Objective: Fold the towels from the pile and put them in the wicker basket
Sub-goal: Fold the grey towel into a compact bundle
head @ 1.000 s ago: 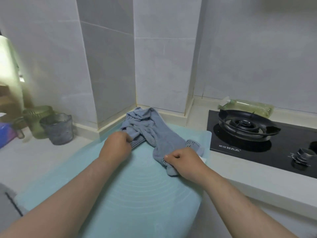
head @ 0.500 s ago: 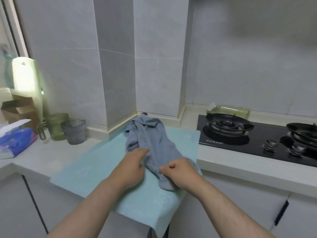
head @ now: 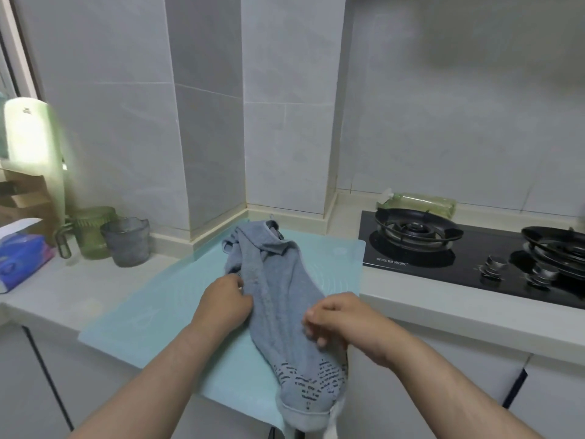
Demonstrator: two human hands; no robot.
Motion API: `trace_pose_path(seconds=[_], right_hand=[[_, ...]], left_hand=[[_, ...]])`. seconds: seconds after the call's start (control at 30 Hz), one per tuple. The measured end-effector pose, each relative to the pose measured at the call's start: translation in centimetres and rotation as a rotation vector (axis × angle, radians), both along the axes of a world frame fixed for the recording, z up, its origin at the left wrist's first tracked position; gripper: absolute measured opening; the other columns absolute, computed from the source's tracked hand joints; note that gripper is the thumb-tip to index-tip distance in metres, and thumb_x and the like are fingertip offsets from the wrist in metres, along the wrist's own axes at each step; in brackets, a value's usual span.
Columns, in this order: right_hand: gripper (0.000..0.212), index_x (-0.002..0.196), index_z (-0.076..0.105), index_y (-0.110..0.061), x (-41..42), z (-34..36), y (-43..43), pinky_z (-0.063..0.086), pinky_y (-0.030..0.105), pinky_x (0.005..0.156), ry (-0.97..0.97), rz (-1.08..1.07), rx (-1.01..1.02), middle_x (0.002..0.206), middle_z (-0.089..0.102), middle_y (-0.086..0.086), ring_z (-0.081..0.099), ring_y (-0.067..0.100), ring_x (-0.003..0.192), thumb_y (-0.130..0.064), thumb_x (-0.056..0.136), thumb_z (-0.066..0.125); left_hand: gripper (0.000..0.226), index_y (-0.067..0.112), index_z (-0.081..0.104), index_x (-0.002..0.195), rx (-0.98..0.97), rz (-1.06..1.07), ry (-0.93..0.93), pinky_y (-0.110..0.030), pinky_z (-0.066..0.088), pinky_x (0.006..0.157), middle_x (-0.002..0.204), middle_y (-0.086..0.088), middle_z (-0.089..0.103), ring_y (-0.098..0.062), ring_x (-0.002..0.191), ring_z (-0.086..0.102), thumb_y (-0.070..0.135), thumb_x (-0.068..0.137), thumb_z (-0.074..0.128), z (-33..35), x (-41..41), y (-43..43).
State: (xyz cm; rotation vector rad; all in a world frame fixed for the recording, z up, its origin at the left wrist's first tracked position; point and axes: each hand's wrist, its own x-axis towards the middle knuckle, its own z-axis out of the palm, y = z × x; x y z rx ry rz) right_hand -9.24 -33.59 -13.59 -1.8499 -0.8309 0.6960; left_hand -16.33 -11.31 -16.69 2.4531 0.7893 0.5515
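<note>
A crumpled grey-blue towel with a dark patterned band near its lower end lies stretched along a light blue mat on the counter. Its lower end hangs over the counter's front edge. My left hand grips the towel's left edge, fingers curled into the cloth. My right hand pinches the towel's right edge near the middle. No wicker basket is in view.
A black gas hob with two burners sits to the right, a plastic bottle lying behind it. At the left stand a grey cup, a green glass mug and a blue tissue pack. A tiled wall column juts out behind the mat.
The towel has been pulled toward me and stretched out, its patterned end now hanging over the counter edge. Both hands moved nearer along with it. The camera has drawn back and risen.
</note>
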Motion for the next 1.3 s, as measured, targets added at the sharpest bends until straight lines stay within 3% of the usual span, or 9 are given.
trace_pose_path(seconds=[0.17, 0.3, 0.5, 0.57, 0.67, 0.8, 0.93, 1.2, 1.3], right_hand=[[0.02, 0.065, 0.061, -0.006, 4.4, -1.3, 2.8, 0.039, 0.028, 0.06, -0.273, -0.361, -0.023, 0.066, 0.057, 0.005, 0.048, 0.014, 0.062, -0.013, 0.083, 0.057], [0.032, 0.059, 0.035, -0.016, 5.7, -1.6, 5.9, 0.024, 0.028, 0.051, -0.383, -0.413, -0.225, 0.06, 0.035, 0.0, 0.033, 0.017, 0.055, -0.023, 0.082, 0.056], [0.026, 0.07, 0.044, -0.015, 6.3, -1.7, 7.6, 0.032, 0.024, 0.047, -0.331, -0.556, -0.316, 0.072, 0.049, -0.002, 0.048, 0.017, 0.064, -0.025, 0.082, 0.064], [0.028, 0.066, 0.043, -0.014, 6.7, -2.1, 7.4, 0.03, 0.023, 0.046, -0.298, -0.557, -0.293, 0.067, 0.047, -0.001, 0.045, 0.016, 0.059, -0.022, 0.082, 0.065], [0.025, 0.062, 0.046, -0.012, 7.0, -2.7, 7.1, 0.038, 0.022, 0.055, -0.109, -0.526, -0.12, 0.064, 0.05, 0.005, 0.047, 0.019, 0.058, -0.013, 0.078, 0.065], [0.014, 0.072, 0.055, -0.015, 6.8, -2.8, 6.6, 0.045, 0.03, 0.063, 0.135, -0.5, 0.12, 0.074, 0.057, 0.011, 0.053, 0.02, 0.069, -0.008, 0.081, 0.064], [0.015, 0.071, 0.058, -0.012, 6.5, -2.4, 5.7, 0.05, 0.028, 0.061, 0.289, -0.48, 0.226, 0.072, 0.063, 0.013, 0.059, 0.022, 0.063, -0.006, 0.083, 0.063], [0.012, 0.094, 0.064, 0.007, 7.1, -0.6, 3.2, 0.054, 0.042, 0.08, 0.426, -0.599, 0.456, 0.095, 0.068, 0.025, 0.065, 0.03, 0.083, 0.0, 0.088, 0.057], [0.016, 0.091, 0.065, 0.01, 7.2, 0.7, 1.6, 0.056, 0.042, 0.077, 0.48, -0.64, 0.538, 0.091, 0.071, 0.022, 0.068, 0.03, 0.079, 0.003, 0.091, 0.051]], left_hand=[[0.021, 0.024, 0.056, 0.08, -0.01, -0.003, 0.18, -0.033, 0.046, 0.078, 0.087, 0.0, 0.059, -0.025, 0.089, 0.059, 0.043, 0.088, 0.052, 1.1, 1.4, -0.7], [0.01, 0.011, 0.06, 0.079, -0.211, 0.0, 0.146, -0.035, 0.049, 0.077, 0.09, -0.011, 0.066, -0.023, 0.082, 0.055, 0.016, 0.088, 0.057, 1.6, 3.4, -0.6], [0.026, -0.007, 0.051, 0.113, -1.7, -0.057, -0.544, -0.048, 0.06, 0.066, 0.095, -0.022, 0.066, -0.033, 0.082, 0.069, 0.003, 0.097, 0.035, 2.6, 3.3, 0.0], [0.032, -0.004, 0.046, 0.119, -1.854, -0.062, -0.648, -0.057, 0.056, 0.07, 0.108, -0.025, 0.062, -0.035, 0.092, 0.067, -0.005, 0.095, 0.025, 2.4, 3.1, 0.1], [0.026, -0.008, 0.05, 0.105, -1.839, -0.1, -0.617, -0.055, 0.054, 0.076, 0.114, -0.032, 0.06, -0.039, 0.1, 0.064, -0.014, 0.095, 0.027, 2.1, 3.7, -1.0], [0.036, -0.007, 0.055, 0.129, -1.907, -0.228, -0.426, -0.041, 0.048, 0.103, 0.128, -0.022, 0.06, -0.029, 0.117, 0.061, 0.002, 0.095, 0.056, 1.9, 5.0, -2.0], [0.031, -0.003, 0.06, 0.119, -1.885, -0.296, -0.184, -0.042, 0.047, 0.104, 0.125, -0.018, 0.062, -0.027, 0.118, 0.06, 0.007, 0.09, 0.067, 2.6, 5.3, -3.3], [0.018, 0.006, 0.067, 0.102, -1.618, -0.139, -0.355, -0.046, 0.056, 0.088, 0.099, -0.015, 0.07, -0.029, 0.091, 0.067, 0.003, 0.084, 0.068, 2.6, 3.1, -3.1], [0.007, 0.007, 0.061, 0.083, -1.464, -0.058, -0.439, -0.034, 0.058, 0.056, 0.068, -0.008, 0.063, -0.021, 0.058, 0.064, 0.001, 0.085, 0.061, 3.2, 1.5, -2.2]])
